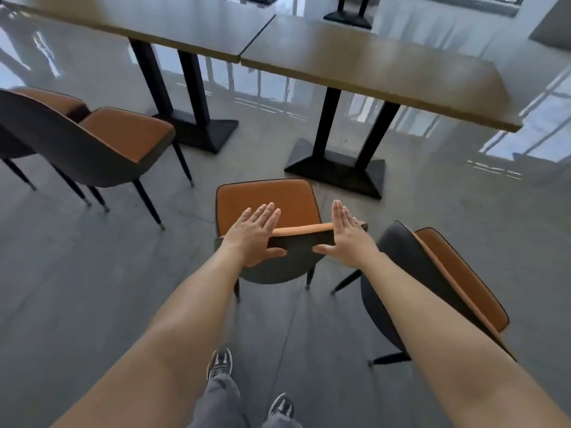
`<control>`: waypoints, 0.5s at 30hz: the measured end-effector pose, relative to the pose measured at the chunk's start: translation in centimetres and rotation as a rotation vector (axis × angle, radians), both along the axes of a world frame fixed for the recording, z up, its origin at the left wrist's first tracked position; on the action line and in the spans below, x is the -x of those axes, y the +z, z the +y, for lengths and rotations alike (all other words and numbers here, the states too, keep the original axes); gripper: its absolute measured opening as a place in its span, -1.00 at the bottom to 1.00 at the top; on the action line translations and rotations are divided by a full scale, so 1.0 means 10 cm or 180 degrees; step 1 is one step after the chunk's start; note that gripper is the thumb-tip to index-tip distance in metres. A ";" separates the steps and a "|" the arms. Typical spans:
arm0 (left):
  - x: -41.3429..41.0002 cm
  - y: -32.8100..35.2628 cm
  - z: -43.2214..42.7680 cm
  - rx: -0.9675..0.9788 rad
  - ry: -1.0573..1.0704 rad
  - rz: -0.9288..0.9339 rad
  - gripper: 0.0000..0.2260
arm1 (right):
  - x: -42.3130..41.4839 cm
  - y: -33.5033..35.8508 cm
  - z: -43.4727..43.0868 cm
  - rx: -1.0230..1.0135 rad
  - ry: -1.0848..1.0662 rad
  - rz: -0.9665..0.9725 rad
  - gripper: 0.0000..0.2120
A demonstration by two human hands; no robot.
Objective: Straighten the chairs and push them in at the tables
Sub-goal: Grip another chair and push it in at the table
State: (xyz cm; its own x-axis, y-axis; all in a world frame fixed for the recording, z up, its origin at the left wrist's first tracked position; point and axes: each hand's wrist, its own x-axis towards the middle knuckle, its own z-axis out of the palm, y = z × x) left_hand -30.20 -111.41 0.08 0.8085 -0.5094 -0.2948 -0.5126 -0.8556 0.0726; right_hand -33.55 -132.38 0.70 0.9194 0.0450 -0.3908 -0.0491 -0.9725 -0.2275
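An orange-seated chair (268, 199) with a grey shell back stands in front of me, facing the right-hand wooden table (386, 69) and standing clear of it. My left hand (255, 233) rests on the left end of its backrest top, fingers spread over the rim and thumb on the back face. Over the right end lies my right hand (347, 233), placed the same way. Neither hand is closed around the backrest. A second chair (432, 273) stands close on the right, turned at an angle.
The left-hand table (154, 23) joins the right one edge to edge. Two more chairs (102, 140) stand at the left, pulled out and angled. Black table bases (336, 171) sit on the glossy grey floor. My shoes (221, 364) are below.
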 end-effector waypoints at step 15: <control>-0.10 -0.29 0.06 0.0331 0.0250 -0.0205 -0.63 | -0.34 -0.24 -0.08 0.0819 0.0642 -0.0738 -0.55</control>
